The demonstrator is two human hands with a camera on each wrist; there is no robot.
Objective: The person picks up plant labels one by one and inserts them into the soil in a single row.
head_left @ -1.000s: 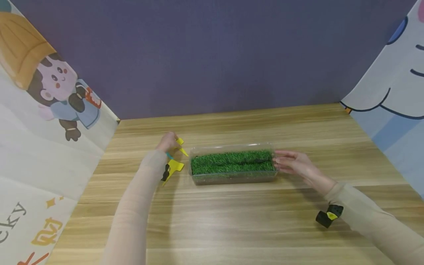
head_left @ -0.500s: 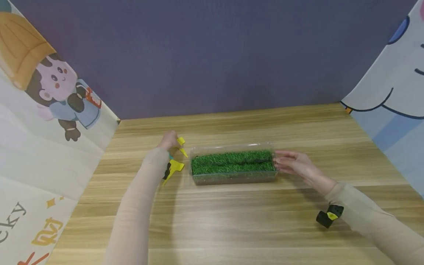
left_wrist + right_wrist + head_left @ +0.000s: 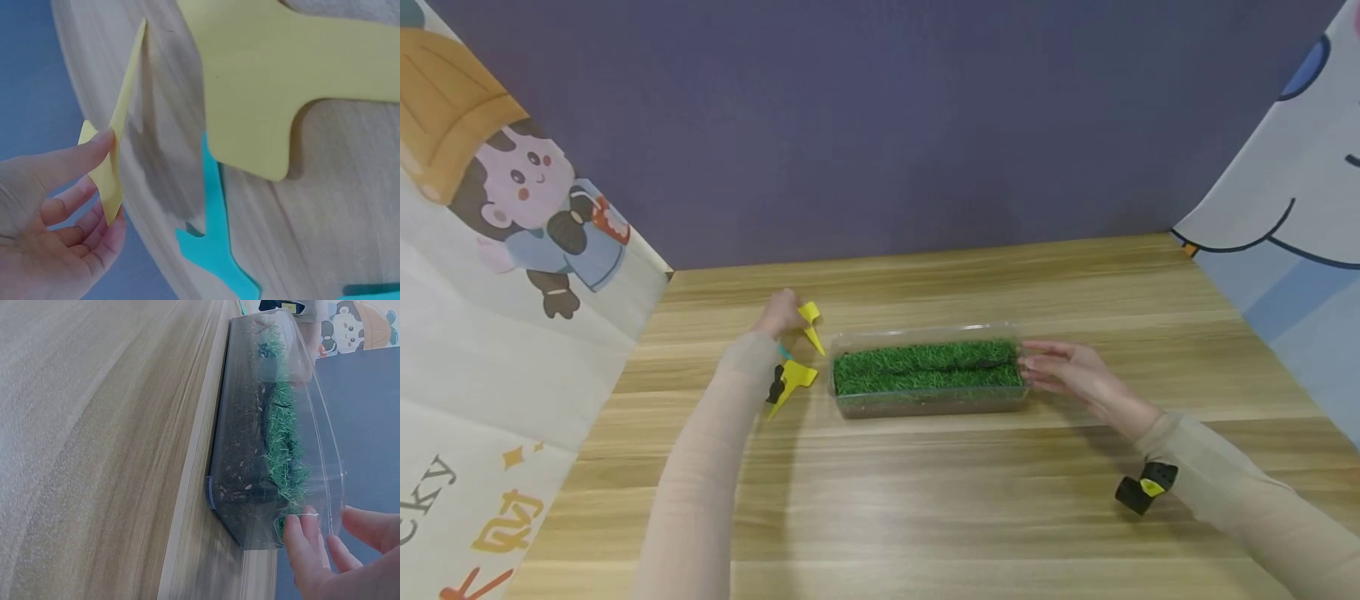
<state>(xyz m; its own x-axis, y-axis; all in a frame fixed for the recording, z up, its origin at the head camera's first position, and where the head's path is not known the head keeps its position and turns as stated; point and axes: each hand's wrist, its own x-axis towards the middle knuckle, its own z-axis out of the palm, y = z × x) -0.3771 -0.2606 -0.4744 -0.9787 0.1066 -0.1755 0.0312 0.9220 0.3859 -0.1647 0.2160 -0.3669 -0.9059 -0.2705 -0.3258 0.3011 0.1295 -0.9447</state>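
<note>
My left hand (image 3: 778,315) pinches a yellow T-shaped plant label (image 3: 812,327) just left of the box. In the left wrist view, thumb and fingers grip its wide head (image 3: 111,194), and the pointed stem sticks out away from the palm. Below that hand, another yellow plant label (image 3: 797,375) lies on the table, beside a teal one (image 3: 215,212). A long clear plastic box (image 3: 925,406) holds dark soil and two strips of green artificial grass (image 3: 925,357). Fairly straight fingers of my right hand (image 3: 1078,379) touch the box's right end.
Part of a second teal piece (image 3: 375,296) shows at the bottom edge of the left wrist view. Behind the wooden table (image 3: 925,517) rises a dark blue panel (image 3: 910,125). Printed cloths (image 3: 490,358) hang at both sides.
My left hand has risen slightly toward the back with the yellow plant label, whose head now shows more fully. The right hand and the box stay in place.
</note>
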